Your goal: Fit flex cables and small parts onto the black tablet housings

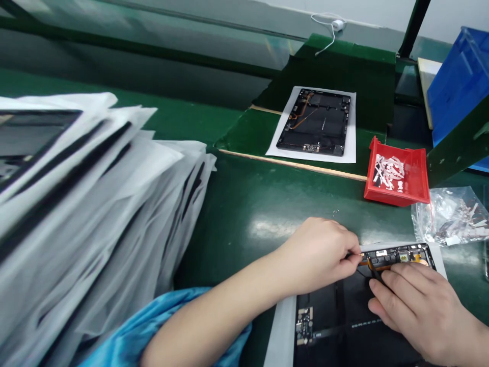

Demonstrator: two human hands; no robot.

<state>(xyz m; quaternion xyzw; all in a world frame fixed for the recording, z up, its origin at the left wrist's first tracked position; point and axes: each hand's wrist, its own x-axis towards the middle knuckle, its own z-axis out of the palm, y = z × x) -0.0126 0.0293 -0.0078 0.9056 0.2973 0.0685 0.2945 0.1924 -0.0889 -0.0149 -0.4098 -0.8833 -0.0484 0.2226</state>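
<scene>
An opened tablet [344, 326] lies at the lower right, its dark inside facing up with small circuit boards and orange ribbon cable showing. My left hand [321, 255] reaches over its top edge with thumb and forefinger pinched together; what is between them is too small to make out. In my right hand [416, 306] are slim dark tweezers [376, 275], pointing at the orange cable close to the left fingertips. My right fingers are closed round the tweezers and hide part of the tablet's top edge. White sheeting [280, 331] lies under the tablet.
A second opened tablet [317, 122] rests on a white sheet farther back. A red bin [414, 178] of small white strips stands beside a clear bag [454, 216] of parts. Wrapped panels [126, 229] are stacked left. A blue crate [462, 92] stands right; a white cable [332, 35] lies behind.
</scene>
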